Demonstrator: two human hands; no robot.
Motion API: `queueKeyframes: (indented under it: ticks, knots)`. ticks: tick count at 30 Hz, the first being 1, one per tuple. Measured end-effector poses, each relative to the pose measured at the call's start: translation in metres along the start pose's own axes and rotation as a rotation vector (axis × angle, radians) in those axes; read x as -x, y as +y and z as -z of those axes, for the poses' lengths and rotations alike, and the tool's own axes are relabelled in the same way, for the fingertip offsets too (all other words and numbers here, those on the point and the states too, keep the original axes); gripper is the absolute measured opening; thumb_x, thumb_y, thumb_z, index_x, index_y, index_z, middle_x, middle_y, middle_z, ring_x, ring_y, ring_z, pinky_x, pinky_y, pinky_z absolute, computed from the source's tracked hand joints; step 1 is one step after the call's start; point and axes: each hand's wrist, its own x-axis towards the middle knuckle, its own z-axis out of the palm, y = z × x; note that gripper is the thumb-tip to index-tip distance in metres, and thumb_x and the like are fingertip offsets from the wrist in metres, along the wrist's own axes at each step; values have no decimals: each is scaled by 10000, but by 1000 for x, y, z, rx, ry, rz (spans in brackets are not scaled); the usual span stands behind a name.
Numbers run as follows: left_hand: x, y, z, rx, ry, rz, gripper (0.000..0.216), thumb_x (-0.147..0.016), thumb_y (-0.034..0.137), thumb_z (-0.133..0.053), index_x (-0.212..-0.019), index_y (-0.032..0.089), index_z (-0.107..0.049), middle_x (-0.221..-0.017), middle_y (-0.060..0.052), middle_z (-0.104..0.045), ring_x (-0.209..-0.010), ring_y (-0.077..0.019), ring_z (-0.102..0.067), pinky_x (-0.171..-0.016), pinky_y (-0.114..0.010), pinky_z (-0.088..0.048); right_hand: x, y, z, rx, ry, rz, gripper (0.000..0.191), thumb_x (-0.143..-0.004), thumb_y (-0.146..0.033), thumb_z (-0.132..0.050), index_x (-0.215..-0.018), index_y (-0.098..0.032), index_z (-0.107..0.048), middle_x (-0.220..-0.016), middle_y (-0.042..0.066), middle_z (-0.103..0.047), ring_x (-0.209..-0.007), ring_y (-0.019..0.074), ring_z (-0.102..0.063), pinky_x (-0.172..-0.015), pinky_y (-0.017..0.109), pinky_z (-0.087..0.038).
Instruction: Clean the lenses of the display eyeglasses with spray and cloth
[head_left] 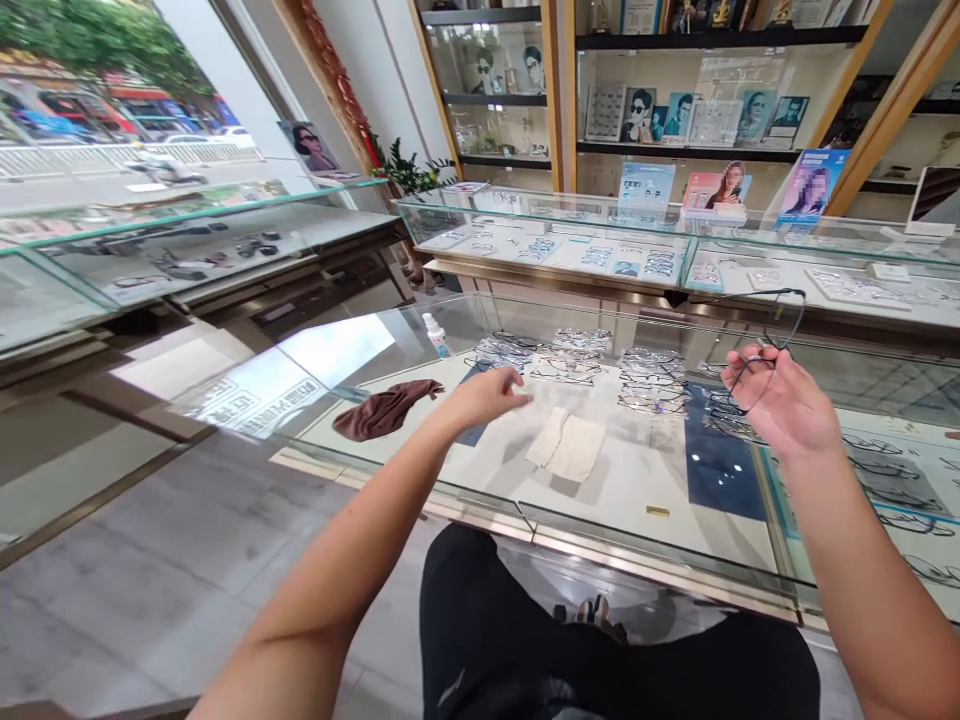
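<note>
Raised over the right part of the glass counter, my right hand (806, 405) grips a pair of thin dark-framed eyeglasses (786, 325) between its fingers. My left hand (487, 397) hovers above the counter with nothing in it, its thumb and fingers apart and slightly bent. A cream cloth (568, 446) lies to the right of and nearer than that hand. To its left is a crumpled brown cloth (386, 410). Beyond the brown cloth stands a small white spray bottle (435, 336).
Several rows of eyeglasses (652, 380) show inside the glass display counter (450, 490), along with a dark blue mat (724, 470). More glass cases (555, 205) stand behind it and at the left. A plant (412, 170) sits in the corner near the window.
</note>
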Motion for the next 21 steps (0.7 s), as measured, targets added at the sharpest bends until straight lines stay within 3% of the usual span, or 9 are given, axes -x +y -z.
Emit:
queueKeyframes:
  ticks: [1,3,5,7,11,14,18,21]
  knots:
    - [-6,-13,6,37,211,39,371,-814,465,-752,-1057,217,-624,-1000,-71,-679,-924,-280,-660,-834,-377,-485,0,-1,1,4,2,6,255,-723,-470,-957,-767,-328,-750,-930,-60,-754,-998,141,-742,-914,279,-636]
    - [-23,-37,20,204,705,126,476,-784,329,-829,-1167,183,-588,-1211,-130,-630,-1180,-325,-600,-1013,-427,-459,-2,-2,2,8,12,13,259,-710,-475,-964,-755,-332,-752,-925,-58,-749,-988,138,-744,-899,260,-643]
    - [-41,-57,31,268,838,210,545,-877,249,-764,-1335,136,-490,-1424,-210,-520,-1380,-358,-469,-1138,-496,-388,-3,-2,4,21,19,18,262,-705,-483,-964,-746,-331,-755,-920,-48,-747,-979,145,-747,-879,257,-653]
    - [-58,-73,38,346,839,259,548,-935,220,-722,-1402,133,-448,-1463,-214,-507,-1367,-343,-493,-1131,-528,-418,-5,-1,6,39,18,26,262,-709,-487,-958,-743,-330,-751,-919,-42,-749,-981,155,-749,-865,270,-660]
    - [-75,-93,36,483,691,281,406,-996,331,-697,-1354,163,-605,-1337,-117,-648,-1165,-251,-663,-997,-471,-587,-10,0,13,74,5,44,268,-725,-494,-948,-760,-326,-743,-938,-47,-764,-1015,161,-747,-903,295,-653]
    - [-74,-95,32,552,647,284,373,-1007,384,-690,-1301,155,-659,-1302,-110,-679,-1142,-250,-686,-977,-471,-611,-12,0,18,80,9,56,261,-740,-491,-940,-771,-325,-741,-951,-43,-774,-1029,174,-747,-938,328,-648]
    - [-72,-68,33,701,664,173,380,-1015,397,-673,-1307,154,-641,-1279,-107,-673,-1094,-233,-685,-931,-439,-616,-13,0,22,58,35,72,295,-709,-487,-959,-765,-315,-726,-948,-46,-777,-1037,169,-746,-980,333,-632]
    - [-71,-24,29,854,590,33,217,-1027,346,-592,-1147,165,-603,-1003,-37,-648,-838,-140,-636,-727,-282,-561,-14,2,17,91,55,109,345,-654,-497,-986,-770,-304,-726,-941,-35,-785,-1004,175,-744,-984,347,-619]
